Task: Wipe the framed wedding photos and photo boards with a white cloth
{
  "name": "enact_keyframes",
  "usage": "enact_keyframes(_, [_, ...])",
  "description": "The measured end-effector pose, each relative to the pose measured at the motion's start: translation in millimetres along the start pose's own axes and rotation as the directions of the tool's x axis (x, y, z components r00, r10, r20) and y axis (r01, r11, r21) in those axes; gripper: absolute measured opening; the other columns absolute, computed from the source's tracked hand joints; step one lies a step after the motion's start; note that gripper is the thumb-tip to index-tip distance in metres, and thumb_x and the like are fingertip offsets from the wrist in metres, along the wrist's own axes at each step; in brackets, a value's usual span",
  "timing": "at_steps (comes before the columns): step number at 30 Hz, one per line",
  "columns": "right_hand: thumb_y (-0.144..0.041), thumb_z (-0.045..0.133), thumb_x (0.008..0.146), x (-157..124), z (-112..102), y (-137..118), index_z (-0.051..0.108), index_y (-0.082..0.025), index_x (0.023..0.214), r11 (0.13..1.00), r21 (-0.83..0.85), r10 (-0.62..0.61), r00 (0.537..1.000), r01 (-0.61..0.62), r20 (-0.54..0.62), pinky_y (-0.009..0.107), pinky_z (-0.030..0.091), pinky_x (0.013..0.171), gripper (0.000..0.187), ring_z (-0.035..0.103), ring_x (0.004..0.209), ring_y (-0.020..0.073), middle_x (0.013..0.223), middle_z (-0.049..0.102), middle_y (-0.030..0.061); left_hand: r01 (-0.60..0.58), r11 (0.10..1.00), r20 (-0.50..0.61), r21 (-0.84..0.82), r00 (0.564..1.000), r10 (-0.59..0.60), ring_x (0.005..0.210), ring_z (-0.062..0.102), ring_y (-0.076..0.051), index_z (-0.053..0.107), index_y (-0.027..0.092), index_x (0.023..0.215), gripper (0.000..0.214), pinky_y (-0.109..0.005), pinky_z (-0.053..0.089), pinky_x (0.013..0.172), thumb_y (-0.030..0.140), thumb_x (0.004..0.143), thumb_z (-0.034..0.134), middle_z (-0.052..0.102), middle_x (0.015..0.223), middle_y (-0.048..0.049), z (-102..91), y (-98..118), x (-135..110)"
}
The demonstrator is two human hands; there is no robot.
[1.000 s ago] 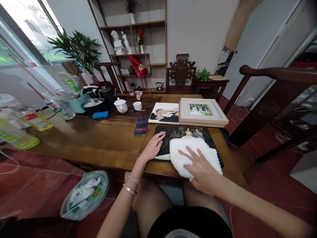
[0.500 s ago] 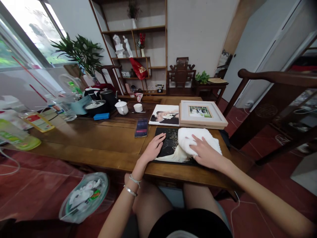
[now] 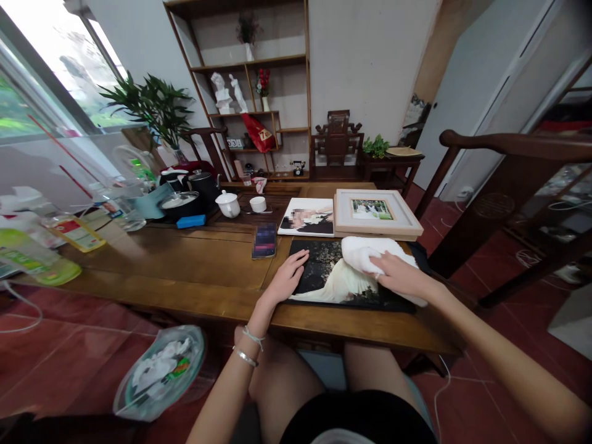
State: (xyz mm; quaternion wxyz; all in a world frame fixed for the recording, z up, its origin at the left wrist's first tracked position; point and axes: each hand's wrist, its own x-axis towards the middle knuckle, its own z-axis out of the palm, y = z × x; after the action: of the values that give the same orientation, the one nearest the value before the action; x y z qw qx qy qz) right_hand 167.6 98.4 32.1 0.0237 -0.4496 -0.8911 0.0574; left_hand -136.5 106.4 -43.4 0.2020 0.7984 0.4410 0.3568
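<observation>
A dark photo panel with a pale flowing gown printed on it lies flat at the near edge of the table. Resting on its left side is my left hand, fingers stretched out and holding nothing. My right hand grips a folded white towel, which is bunched under the fingers and covers the panel's upper right part. Some of the right fingers are hidden in the cloth. Just beyond the panel are a white-edged photo print and a light wooden picture frame.
A phone lies left of the panel. Farther back stand a white teapot, a cup and a blue sponge. Bottles crowd the left end. A lined trash bin is on the floor; a wooden chair stands right.
My right hand has shifted slightly right and closed on the towel, bunching it. More of the printed gown shows. My left hand stays in place on the panel.
</observation>
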Motion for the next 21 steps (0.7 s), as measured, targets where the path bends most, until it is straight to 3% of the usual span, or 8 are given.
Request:
enact_keyframes(4, [-0.015, 0.037, 0.082, -3, -6, -6, 0.059, -0.017, 0.088, 1.000, -0.006, 0.004, 1.000, -0.004, 0.014, 0.044, 0.038, 0.093, 0.023, 0.055, 0.105, 0.0300, 0.095, 0.064, 0.0131, 0.002, 1.000, -0.009, -0.005, 1.000, -0.002, 0.132, 0.041, -0.020, 0.053, 0.020, 0.130, 0.039, -0.044, 0.029, 0.113, 0.023, 0.094, 0.037, 0.047, 0.141, -0.0076, 0.6, -1, 0])
enact_keyframes(10, [-0.012, 0.042, 0.076, -68, -6, -30, 0.060, -0.018, 0.098, 0.993, 0.117, -0.042, 0.985, 0.023, 0.166, 0.042, 0.034, 0.101, 0.029, 0.044, 0.125, 0.0297, 0.120, 0.059, 0.0129, -0.015, 1.000, -0.005, 0.001, 1.000, 0.015, 0.132, 0.039, -0.019, 0.052, 0.020, 0.131, 0.040, -0.044, 0.028, 0.114, 0.023, 0.094, 0.037, 0.046, 0.141, -0.0071, 2.0, -2, 0])
enact_keyframes(13, [-0.026, 0.043, 0.084, -80, -8, -24, 0.062, -0.019, 0.094, 0.979, 0.198, 0.009, 0.982, -0.047, 0.191, 0.041, 0.040, 0.095, 0.023, 0.052, 0.115, 0.0300, 0.112, 0.063, 0.0124, -0.020, 1.000, 0.000, 0.003, 1.000, 0.020, 0.133, 0.039, -0.019, 0.051, 0.020, 0.132, 0.040, -0.044, 0.027, 0.114, 0.023, 0.094, 0.037, 0.046, 0.141, -0.0072, 2.0, -2, 1])
enact_keyframes(17, [-0.050, 0.039, 0.088, -57, -17, -1, 0.061, -0.019, 0.086, 0.953, 0.274, 0.086, 0.985, -0.126, 0.152, 0.039, 0.045, 0.087, 0.038, 0.059, 0.091, 0.0270, 0.093, 0.067, 0.0101, -0.022, 1.000, 0.002, 0.002, 1.000, 0.022, 0.133, 0.040, -0.020, 0.052, 0.021, 0.131, 0.040, -0.045, 0.028, 0.114, 0.023, 0.094, 0.037, 0.046, 0.141, -0.0068, 0.7, -1, 0])
enact_keyframes(21, [-0.051, 0.038, 0.089, -16, -24, 21, 0.060, -0.019, 0.100, 0.936, 0.346, 0.044, 0.998, -0.058, 0.049, 0.038, 0.041, 0.094, 0.041, 0.057, 0.101, 0.0275, 0.109, 0.065, 0.0088, -0.018, 1.000, 0.005, 0.003, 1.000, 0.018, 0.133, 0.039, -0.020, 0.052, 0.021, 0.131, 0.040, -0.044, 0.028, 0.114, 0.023, 0.094, 0.037, 0.046, 0.141, -0.0069, -0.4, 0, 0])
